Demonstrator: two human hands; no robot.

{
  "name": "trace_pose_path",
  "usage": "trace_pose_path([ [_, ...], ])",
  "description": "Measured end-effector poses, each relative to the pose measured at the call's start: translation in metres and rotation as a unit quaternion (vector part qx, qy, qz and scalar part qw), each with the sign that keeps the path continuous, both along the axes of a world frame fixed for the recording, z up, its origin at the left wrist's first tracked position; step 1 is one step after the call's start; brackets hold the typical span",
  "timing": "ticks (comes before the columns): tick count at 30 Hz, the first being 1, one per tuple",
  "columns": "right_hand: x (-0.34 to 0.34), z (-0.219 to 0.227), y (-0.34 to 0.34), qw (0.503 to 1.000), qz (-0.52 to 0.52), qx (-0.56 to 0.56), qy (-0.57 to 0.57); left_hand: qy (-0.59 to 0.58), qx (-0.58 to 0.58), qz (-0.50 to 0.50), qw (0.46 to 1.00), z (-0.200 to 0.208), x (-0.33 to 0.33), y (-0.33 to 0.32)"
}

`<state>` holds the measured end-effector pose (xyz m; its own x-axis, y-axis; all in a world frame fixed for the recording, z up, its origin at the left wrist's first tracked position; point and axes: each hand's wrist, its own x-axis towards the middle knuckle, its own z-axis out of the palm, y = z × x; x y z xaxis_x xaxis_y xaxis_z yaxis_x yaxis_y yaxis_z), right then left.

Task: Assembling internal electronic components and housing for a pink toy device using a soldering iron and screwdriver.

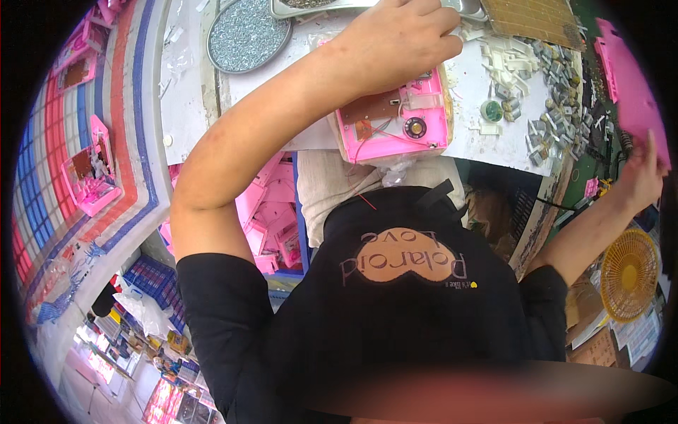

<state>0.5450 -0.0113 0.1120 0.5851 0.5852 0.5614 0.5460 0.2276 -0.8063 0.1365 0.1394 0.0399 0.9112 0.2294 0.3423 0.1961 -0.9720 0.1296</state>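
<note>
My left hand (409, 46) is at the top of the view, above the far side of an open pink plastic case (441, 131). Its fingers are curled; whatever they may hold is hidden. Inside the case are a brown board (371, 109), a small round black part (415, 127), thin wires and a clear piece. Out at the far right, my right hand (641, 177) grips the lower end of a pink plastic panel (632, 92), which stands tilted beyond the table edge.
A round tray of small screws (248, 35) stands at the back left. Small metal motors (558, 106) and white plastic parts (505, 60) lie piled to the right, by a cardboard piece (533, 21). A yellow fan (628, 275) is at lower right; pink cases (92, 169) lie on striped sheeting at left.
</note>
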Motion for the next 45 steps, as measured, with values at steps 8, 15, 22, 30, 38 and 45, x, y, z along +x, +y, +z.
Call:
trace_pose_path([
  [8, -0.196, -0.068, -0.027, 0.808, 0.291, -0.021, 0.511, -0.161, -0.463, 0.183, 0.852, 0.028, -0.037, -0.047],
  [15, -0.226, -0.064, 0.012, 0.759, 0.324, -0.214, 0.524, -0.439, -0.643, 0.151, 0.609, 0.000, -0.050, -0.086],
  [22, -0.239, 0.010, 0.071, 0.889, 0.360, -0.237, 0.153, -0.383, -0.483, 0.234, 0.752, 0.060, -0.063, -0.036],
  [30, -0.218, -0.011, 0.101, 0.839, 0.447, -0.279, 0.131, -0.356, -0.546, 0.206, 0.730, 0.045, -0.074, -0.037],
  [38, -0.228, -0.045, 0.080, 0.843, 0.462, -0.261, 0.089, -0.289, -0.611, 0.248, 0.694, 0.011, -0.074, -0.072],
  [45, -0.237, -0.031, 0.094, 0.874, 0.455, -0.150, 0.083, -0.323, -0.520, 0.245, 0.752, 0.032, -0.079, -0.057],
])
